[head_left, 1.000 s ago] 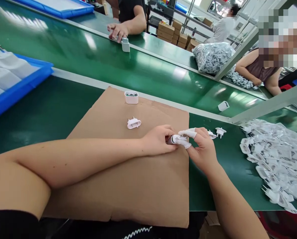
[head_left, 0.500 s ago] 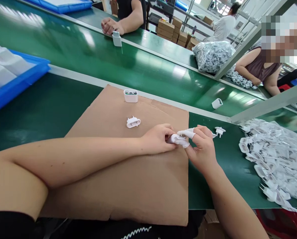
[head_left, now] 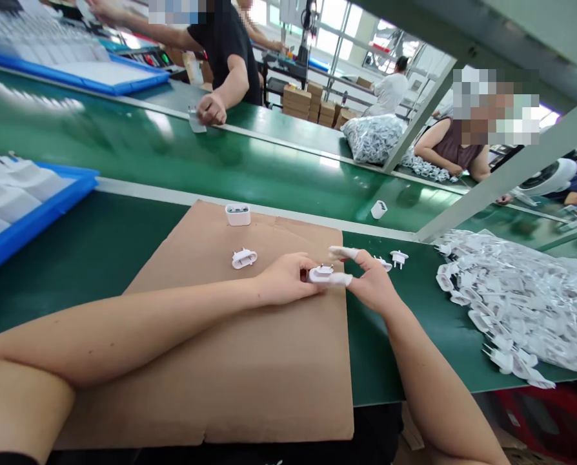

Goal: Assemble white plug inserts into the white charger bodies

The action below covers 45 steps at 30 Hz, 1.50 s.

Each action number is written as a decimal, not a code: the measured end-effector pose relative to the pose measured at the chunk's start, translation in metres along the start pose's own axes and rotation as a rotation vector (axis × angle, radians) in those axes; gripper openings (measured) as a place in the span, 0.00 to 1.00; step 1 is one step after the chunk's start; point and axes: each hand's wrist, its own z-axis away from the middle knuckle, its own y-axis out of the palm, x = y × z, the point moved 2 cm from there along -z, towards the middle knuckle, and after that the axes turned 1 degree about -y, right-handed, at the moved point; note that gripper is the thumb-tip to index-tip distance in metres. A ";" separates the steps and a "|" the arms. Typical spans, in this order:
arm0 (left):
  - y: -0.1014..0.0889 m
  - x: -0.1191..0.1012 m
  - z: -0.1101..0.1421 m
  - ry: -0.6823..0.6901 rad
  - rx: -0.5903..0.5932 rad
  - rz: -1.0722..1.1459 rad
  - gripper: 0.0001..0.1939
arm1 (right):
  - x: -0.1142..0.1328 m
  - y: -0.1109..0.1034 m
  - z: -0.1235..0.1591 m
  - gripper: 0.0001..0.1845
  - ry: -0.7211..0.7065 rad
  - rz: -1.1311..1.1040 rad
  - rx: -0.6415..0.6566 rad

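Over the right part of a brown cardboard sheet, my left hand is closed on a white plug charger, its metal pins facing up. My right hand wears white covers on its thumb and a finger. Thumb and finger are spread apart, with the thumb tip at the charger's near side; whether it touches is hard to tell. Farther back on the cardboard stand an open white charger housing with parts showing inside and a white plug cap. Just beyond my right hand lies another plug cap.
To the right a heap of white plug caps spills from a clear bag. A blue tray with white pieces is at left. One housing lies on the green belt. Across it, a co-worker's hand holds a charger. A metal post slants at right.
My right thumb and finger have opened away from the charger, whose pins now show. My left hand still holds it. The view has tilted up and shifted right.
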 end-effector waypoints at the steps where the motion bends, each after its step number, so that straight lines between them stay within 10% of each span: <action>1: -0.005 -0.003 -0.004 -0.001 0.002 -0.030 0.11 | -0.009 -0.010 -0.001 0.20 0.040 0.019 -0.020; 7: -0.068 -0.016 -0.075 -0.025 -0.205 -0.341 0.15 | -0.069 -0.057 0.003 0.20 0.462 0.586 0.091; 12: -0.115 0.020 -0.149 -0.293 -0.376 -0.570 0.16 | -0.072 -0.047 0.004 0.11 0.466 0.404 0.053; 17: -0.131 0.045 -0.170 -0.464 -0.390 -0.646 0.18 | -0.063 -0.037 -0.001 0.13 0.430 0.277 -0.106; 21: -0.123 0.035 -0.162 -0.623 -0.526 -0.704 0.41 | -0.062 -0.032 0.000 0.16 0.464 0.200 -0.083; 25: -0.095 0.018 -0.169 -0.284 -0.826 -0.820 0.42 | -0.063 -0.029 -0.002 0.16 0.448 0.139 -0.101; 32: -0.018 0.013 -0.229 -0.142 -0.266 -0.830 0.44 | -0.061 -0.027 -0.004 0.11 0.385 0.091 -0.125; 35: 0.002 0.016 -0.248 -0.230 -0.239 -0.826 0.45 | -0.059 -0.022 -0.005 0.15 0.272 0.096 -0.092; 39: 0.013 0.020 -0.255 -0.233 -0.239 -0.831 0.22 | -0.061 -0.015 -0.006 0.19 0.144 0.075 -0.033; 45: 0.006 -0.009 -0.215 -0.108 -0.309 -0.695 0.17 | -0.071 -0.012 -0.007 0.12 0.229 0.182 -0.019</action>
